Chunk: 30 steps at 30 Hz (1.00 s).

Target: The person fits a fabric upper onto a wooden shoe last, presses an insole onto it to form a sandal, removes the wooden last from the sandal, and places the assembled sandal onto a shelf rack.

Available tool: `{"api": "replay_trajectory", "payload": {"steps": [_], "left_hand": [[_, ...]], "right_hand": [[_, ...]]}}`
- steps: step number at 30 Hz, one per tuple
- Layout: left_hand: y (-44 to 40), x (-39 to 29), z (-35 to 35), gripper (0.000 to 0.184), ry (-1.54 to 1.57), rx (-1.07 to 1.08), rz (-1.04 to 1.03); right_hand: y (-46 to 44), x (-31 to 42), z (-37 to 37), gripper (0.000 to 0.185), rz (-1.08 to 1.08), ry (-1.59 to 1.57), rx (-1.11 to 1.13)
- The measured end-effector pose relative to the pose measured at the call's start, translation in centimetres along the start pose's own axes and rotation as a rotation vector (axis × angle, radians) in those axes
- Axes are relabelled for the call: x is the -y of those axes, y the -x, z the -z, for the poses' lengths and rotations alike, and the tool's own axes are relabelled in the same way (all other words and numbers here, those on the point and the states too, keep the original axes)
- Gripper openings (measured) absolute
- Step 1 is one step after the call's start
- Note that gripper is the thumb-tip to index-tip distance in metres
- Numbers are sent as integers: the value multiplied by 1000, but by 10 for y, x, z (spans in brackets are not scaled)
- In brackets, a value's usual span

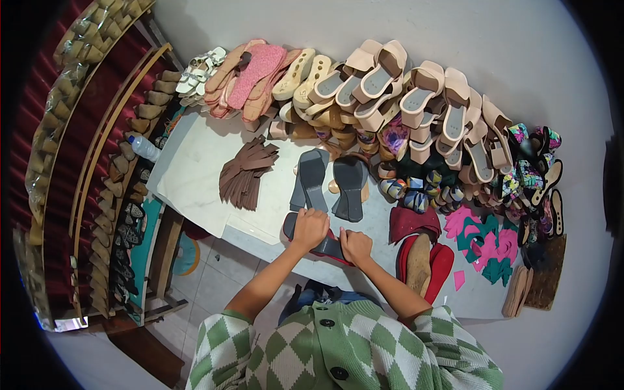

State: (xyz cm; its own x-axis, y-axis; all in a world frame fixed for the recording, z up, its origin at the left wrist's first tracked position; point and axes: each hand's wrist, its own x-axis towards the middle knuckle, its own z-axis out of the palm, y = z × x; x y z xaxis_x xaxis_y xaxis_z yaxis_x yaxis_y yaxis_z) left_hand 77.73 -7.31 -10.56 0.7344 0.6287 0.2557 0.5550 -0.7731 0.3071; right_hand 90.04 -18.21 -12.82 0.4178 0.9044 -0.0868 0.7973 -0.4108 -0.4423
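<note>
At the near edge of the table, a red sandal with a black sole (330, 247) lies sole up beneath both my hands. My left hand (311, 229) is closed over its left part. The fingers of my right hand (356, 247) are curled closed at its right end; what they pinch there is partly hidden. Just beyond, two more dark-soled shoes, one at left (312, 175) and one at right (350, 182), rest soles up with block heels toward me. Brown strips (248, 174) lie fanned in a pile to the left.
Stacked beige heeled sandals (383, 71) and pink insoles (259, 75) line the back wall. To the right are red shoes (442, 266) with a shoe last (418, 261), and pink and teal scraps (484, 244). Shelves of lasts (107, 201) and a water bottle (144, 149) stand left.
</note>
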Motion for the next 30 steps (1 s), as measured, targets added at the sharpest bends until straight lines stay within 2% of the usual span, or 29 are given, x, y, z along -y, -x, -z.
{"api": "replay_trajectory", "payload": {"steps": [10, 14, 15, 17, 20, 26, 30], "left_hand": [[0, 4, 2, 18, 145, -29, 15], [-6, 20, 11, 17, 184, -99, 207], [-5, 26, 12, 25, 134, -95, 366], [-5, 43, 17, 39, 79, 91, 680], [-1, 53, 13, 49, 111, 50, 703], [2, 59, 1, 47, 149, 36, 678], [-7, 53, 6, 46, 124, 39, 740]], "right_hand": [[-1, 1, -2, 44, -67, -81, 27], [0, -1, 3, 45, -85, -96, 24], [0, -1, 3, 45, -83, -107, 18], [2, 0, 2, 45, -91, -121, 30], [-1, 2, 4, 44, -110, -124, 57], [1, 4, 2, 42, -89, -132, 33], [-5, 0, 2, 42, -84, -144, 46]]}}
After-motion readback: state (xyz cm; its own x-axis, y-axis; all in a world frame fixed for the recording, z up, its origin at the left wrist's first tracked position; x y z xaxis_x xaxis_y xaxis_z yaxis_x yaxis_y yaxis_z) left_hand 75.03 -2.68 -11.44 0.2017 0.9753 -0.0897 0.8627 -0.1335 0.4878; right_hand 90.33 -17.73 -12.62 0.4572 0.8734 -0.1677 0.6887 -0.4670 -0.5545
